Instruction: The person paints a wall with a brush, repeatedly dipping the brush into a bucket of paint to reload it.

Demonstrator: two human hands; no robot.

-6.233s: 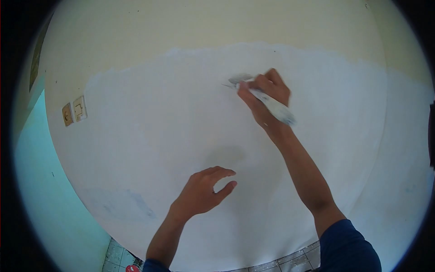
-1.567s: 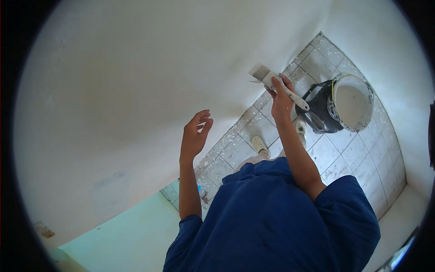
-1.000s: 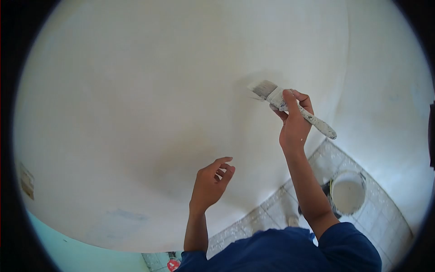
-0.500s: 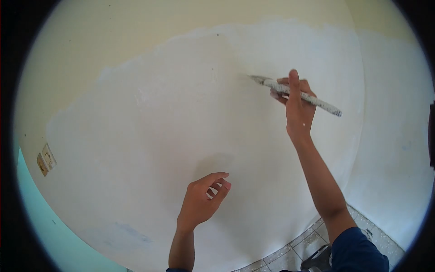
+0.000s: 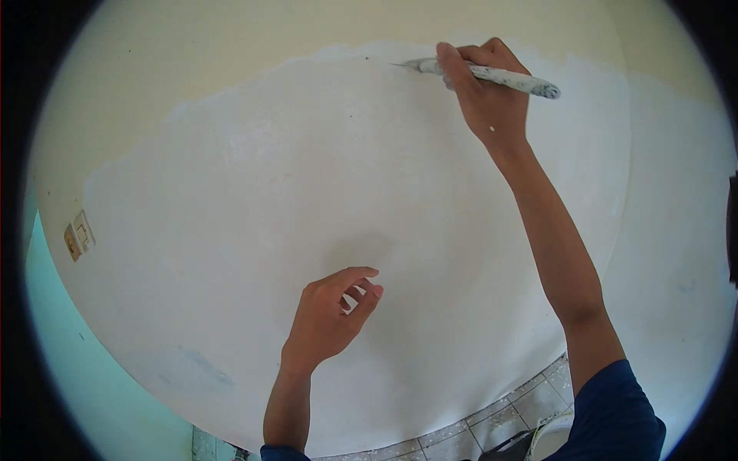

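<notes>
My right hand (image 5: 492, 96) grips a paintbrush (image 5: 516, 77) by its paint-speckled white handle. The bristles point left and lie close to the wall (image 5: 430, 200), high up in the freshly whitened area just under its ragged border with the cream-coloured part. Lower and to the left, my left hand (image 5: 330, 313) hangs in front of the wall with nothing in it, its fingers loosely curled and apart. A white spot of paint marks the back of my right hand.
An electrical switch plate (image 5: 78, 235) is set in the wall at the left. At the bottom right, a white bucket (image 5: 550, 436) and a dark object (image 5: 507, 447) stand on the paint-spotted tile floor (image 5: 496, 422). A corner meets another wall (image 5: 676, 207) on the right.
My right hand has moved up and slightly left with the paintbrush, which now reaches near the white area's upper edge. My left hand sits a little higher and further left in view.
</notes>
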